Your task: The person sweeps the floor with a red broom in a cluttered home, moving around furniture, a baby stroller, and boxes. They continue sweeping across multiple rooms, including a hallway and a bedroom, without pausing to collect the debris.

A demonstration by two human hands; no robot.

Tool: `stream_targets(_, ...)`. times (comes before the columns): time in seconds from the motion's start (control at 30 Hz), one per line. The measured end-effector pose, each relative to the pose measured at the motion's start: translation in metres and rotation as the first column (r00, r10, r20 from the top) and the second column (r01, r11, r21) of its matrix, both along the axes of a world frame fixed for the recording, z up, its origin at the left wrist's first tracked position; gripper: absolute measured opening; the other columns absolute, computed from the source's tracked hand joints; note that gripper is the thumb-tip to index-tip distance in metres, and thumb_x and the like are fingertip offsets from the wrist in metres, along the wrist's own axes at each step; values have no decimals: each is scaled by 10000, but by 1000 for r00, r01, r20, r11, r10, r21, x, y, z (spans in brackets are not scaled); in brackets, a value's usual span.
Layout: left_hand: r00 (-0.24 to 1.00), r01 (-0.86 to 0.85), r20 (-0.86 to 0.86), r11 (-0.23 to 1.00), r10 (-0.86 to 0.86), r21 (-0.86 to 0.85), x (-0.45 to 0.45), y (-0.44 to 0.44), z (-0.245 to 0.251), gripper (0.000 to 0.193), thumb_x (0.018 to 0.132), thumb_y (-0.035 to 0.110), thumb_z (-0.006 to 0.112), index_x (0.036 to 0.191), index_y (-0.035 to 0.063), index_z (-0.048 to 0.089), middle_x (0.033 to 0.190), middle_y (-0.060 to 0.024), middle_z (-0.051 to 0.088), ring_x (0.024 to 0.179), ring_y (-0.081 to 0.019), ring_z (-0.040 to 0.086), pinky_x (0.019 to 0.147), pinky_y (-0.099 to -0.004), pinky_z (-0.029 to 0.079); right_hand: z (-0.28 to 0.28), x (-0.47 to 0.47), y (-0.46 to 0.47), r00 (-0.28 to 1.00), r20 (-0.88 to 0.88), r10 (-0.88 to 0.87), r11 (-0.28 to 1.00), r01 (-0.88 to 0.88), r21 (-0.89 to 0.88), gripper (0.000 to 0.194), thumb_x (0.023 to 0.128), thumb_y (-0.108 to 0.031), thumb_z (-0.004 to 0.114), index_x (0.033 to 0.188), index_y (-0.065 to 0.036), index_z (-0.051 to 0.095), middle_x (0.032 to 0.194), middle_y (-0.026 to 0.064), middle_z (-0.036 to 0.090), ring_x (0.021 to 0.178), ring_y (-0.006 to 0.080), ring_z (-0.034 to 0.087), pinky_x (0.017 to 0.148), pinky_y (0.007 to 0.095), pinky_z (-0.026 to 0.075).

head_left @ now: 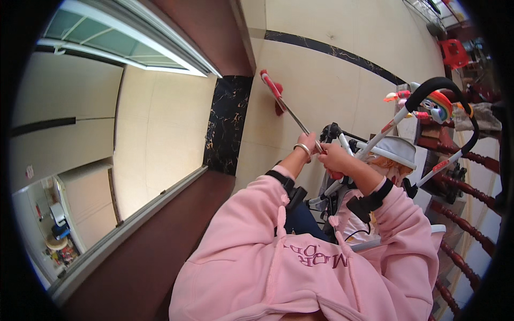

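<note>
Both my hands grip the metal pole of a long-handled floor tool, a mop or broom with red and white at its far end. My left hand, with a bangle on the wrist, is on the pole just ahead of my right hand. A red part shows beneath my right hand. The pole slants forward and left over pale floor tiles. Another red piece shows beside the pole's lower end; whether it is joined to it is unclear.
A white-framed stroller with a black foam handle and rainbow toy stands close at right. Beyond it runs a turned wooden balustrade. At left are a dark marble threshold and sliding-door frame. A red plastic stool is farther off.
</note>
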State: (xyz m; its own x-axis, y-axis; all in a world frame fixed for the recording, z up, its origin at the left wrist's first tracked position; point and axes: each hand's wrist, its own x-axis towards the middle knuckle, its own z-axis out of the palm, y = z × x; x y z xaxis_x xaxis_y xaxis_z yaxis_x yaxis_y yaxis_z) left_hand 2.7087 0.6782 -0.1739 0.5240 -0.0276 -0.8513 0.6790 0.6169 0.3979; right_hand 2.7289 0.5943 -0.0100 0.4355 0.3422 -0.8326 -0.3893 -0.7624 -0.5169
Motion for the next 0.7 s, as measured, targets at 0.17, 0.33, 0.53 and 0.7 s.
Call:
stream_targets(0.17, 996, 78, -53, 978, -69, 192, -24, -1, 17, 278, 812, 200, 476, 949, -36, 426, 763, -162, 534, 606, -250, 580, 471, -367, 496, 14, -17, -30, 928, -299, -221, 940, 285, 190, 306, 816, -75, 482, 1122, -79, 495, 593, 27, 469, 435, 123, 479, 385, 270, 408)
stream_targets(0.33, 938, 218, -299, 968, -174, 122, -35, 16, 7, 274, 822, 188, 442, 910, -69, 468, 783, -195, 550, 620, -293, 590, 483, -393, 503, -33, -23, -33, 412, -762, -499, 651, 759, -16, 150, 861, -121, 474, 1003, -81, 501, 614, 21, 476, 453, 63, 450, 359, 178, 380)
stream_targets(0.53, 875, 437, -279, 893, -395, 109, -20, -5, -23, 235, 826, 188, 429, 867, -41, 463, 723, -171, 545, 592, -293, 572, 487, -394, 499, -56, -25, -53, 439, -632, -639, 615, 785, -76, 88, 833, -109, 505, 773, -45, 502, 604, 49, 514, 459, 83, 492, 365, 198, 414)
stream_targets(0.7, 877, 465, -76, 877, -475, -119, 31, -13, -19, 287, 837, 254, 480, 914, -22, 463, 724, -134, 541, 678, -276, 569, 560, -394, 485, -41, -1, -56, 897, -186, -401, 904, 421, 81, 115, 795, -133, 554, 760, -25, 540, 585, 88, 536, 432, 183, 525, 394, 323, 440)
